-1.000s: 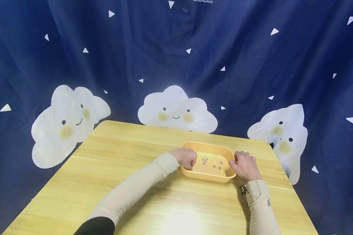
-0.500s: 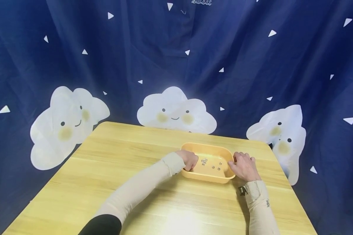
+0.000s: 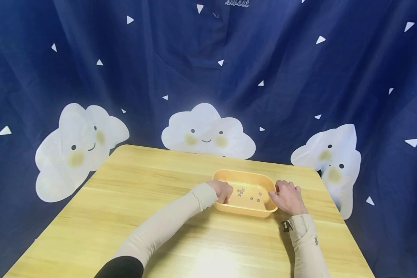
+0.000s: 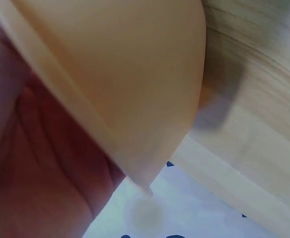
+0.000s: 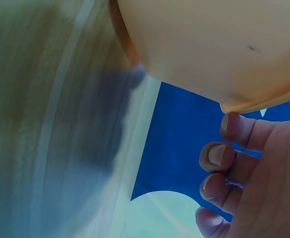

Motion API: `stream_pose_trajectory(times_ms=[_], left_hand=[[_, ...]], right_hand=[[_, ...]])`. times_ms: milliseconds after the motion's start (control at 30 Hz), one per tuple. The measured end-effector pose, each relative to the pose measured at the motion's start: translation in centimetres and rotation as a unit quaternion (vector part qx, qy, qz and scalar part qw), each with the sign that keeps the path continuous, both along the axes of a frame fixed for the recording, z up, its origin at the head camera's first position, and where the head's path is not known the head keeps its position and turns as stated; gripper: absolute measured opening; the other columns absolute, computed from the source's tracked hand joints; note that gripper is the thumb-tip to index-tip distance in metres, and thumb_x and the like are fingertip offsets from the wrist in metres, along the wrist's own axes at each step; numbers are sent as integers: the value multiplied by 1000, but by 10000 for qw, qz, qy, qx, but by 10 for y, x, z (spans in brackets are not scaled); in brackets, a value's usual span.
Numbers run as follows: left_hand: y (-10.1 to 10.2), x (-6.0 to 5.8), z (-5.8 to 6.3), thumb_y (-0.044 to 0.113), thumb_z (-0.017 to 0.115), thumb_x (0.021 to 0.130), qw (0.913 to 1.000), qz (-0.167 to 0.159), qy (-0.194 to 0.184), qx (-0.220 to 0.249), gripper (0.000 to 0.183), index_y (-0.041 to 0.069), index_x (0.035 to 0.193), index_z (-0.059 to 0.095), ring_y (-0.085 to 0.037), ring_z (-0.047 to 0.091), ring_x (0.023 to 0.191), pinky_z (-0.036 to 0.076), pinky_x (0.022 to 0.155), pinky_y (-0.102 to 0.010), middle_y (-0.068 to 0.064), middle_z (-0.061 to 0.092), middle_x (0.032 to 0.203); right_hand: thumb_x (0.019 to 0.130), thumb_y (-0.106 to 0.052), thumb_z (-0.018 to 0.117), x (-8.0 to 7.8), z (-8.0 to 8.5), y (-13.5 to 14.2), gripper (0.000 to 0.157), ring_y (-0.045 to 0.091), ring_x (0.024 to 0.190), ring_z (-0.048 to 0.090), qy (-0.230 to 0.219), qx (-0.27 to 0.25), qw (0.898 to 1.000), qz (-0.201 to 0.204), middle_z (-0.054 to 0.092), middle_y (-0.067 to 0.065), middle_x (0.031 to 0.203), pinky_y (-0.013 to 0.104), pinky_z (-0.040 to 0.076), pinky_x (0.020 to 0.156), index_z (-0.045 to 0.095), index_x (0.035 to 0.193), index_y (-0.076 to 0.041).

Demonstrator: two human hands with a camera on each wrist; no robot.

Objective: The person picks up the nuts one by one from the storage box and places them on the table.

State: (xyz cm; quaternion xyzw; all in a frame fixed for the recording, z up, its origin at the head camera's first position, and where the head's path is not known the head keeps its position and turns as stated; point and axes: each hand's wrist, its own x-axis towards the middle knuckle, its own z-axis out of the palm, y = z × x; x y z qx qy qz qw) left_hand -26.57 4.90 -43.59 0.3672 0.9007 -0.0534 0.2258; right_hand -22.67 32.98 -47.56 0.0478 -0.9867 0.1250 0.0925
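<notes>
A yellow-orange plastic tray [image 3: 241,211] stands on the table toward its back right. Several small silvery pieces [image 3: 241,192] lie on its floor; they are too small to tell their kind. My left hand [image 3: 223,190] reaches over the tray's left rim, its fingers bent down inside. In the left wrist view the tray wall [image 4: 135,84] hides the fingertips, so whatever they hold or touch cannot be seen. At the right end, my right hand [image 3: 289,197] grips the rim, thumb over the inside. The right wrist view has curled fingers [image 5: 219,154] outside the wall, the uppermost against the rim.
The light wood table [image 3: 153,185] extends to the left and in front of the tray. Behind it hangs a dark blue curtain [image 3: 191,69] with white clouds and triangles. Light glares off the table's front [image 3: 215,264].
My left hand has shifted slightly to the right within the tray's left end. The right hand stays on the rim, and the tray and the silvery pieces look the same.
</notes>
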Motion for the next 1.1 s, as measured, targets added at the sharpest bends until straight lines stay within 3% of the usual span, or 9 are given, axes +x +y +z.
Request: stream_pose_trajectory(times_ms=[133,433,733,1100], left_hand=[[2,-3,-4,3,63,96,9998,-113,-34,184,62,19,47,28,-6,14,46,17,45,-20,6,20,45],[6,-4,-13,10,70,95,9986,10,159,502,59,20,50,33,-5,20,44,22,43,-19,8,25,47],[6,-3,-22,6,68,93,9952,-78,529,820,55,20,53,32,-6,19,45,20,43,-19,8,23,48],[9,-4,-26,4,65,93,9931,30,628,993,54,22,56,30,-4,20,46,21,43,-17,9,22,50]], right_hand=[[90,-29,59,1,-1,1,19,28,77,50,-4,-10,10000,-20,55,5,77,40,30,70,54,80,-13],[89,-28,59,2,-3,1,18,28,77,51,29,-31,10000,-17,56,5,77,40,31,69,54,80,-13],[90,-28,59,0,-4,1,18,28,77,52,25,-45,10000,12,55,4,76,40,31,69,53,80,-13],[89,-29,58,1,-1,-1,19,28,76,51,63,-80,9999,46,55,4,75,40,32,70,53,79,-14]])
